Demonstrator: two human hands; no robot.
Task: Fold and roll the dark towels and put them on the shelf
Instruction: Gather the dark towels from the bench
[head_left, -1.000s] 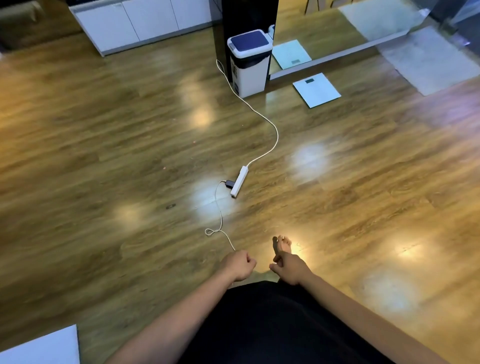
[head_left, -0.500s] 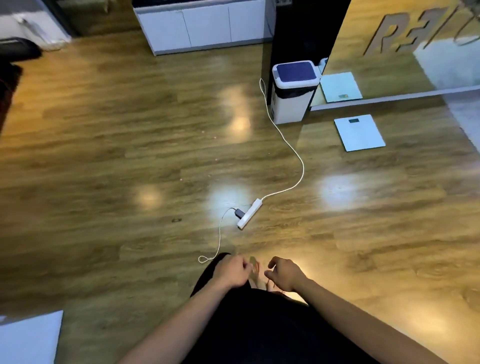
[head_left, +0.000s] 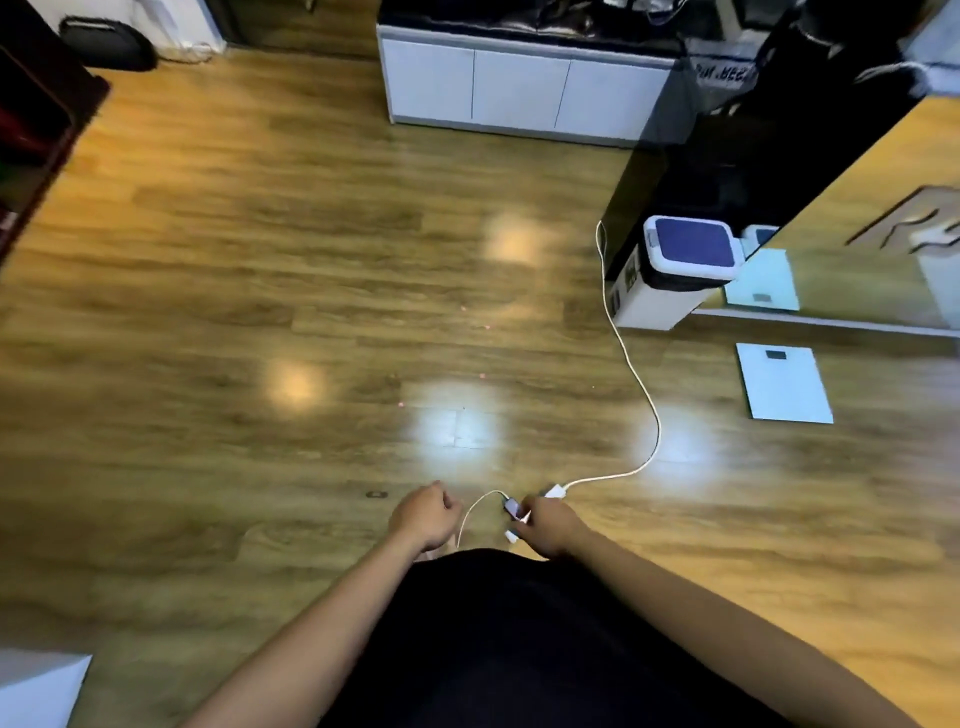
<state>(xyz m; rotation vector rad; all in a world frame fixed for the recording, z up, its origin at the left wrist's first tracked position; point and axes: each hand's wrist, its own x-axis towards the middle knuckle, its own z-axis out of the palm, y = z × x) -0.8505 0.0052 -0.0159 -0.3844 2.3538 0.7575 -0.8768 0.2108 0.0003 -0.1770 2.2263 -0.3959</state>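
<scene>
A dark towel (head_left: 519, 649) hangs in front of me between my forearms and fills the lower middle of the head view. Its far edge ends at my hands. My left hand (head_left: 426, 517) is curled into a fist at the towel's far left edge. My right hand (head_left: 550, 525) is curled at the far right edge, and its fingers hide part of the floor behind. How the fingers pinch the cloth is hidden. A dark shelf unit (head_left: 36, 130) stands at the far left edge, blurred.
A white power strip (head_left: 553, 491) and its cable (head_left: 644, 395) lie on the wooden floor just beyond my right hand. A white bin (head_left: 685, 260), a bathroom scale (head_left: 784, 384) and a mirror (head_left: 857, 234) are at right. White cabinets (head_left: 519, 88) stand ahead.
My view has swung left and upward, so the bin and scale slid to the right. My hands have moved a little further apart, still at the towel's far edge.
</scene>
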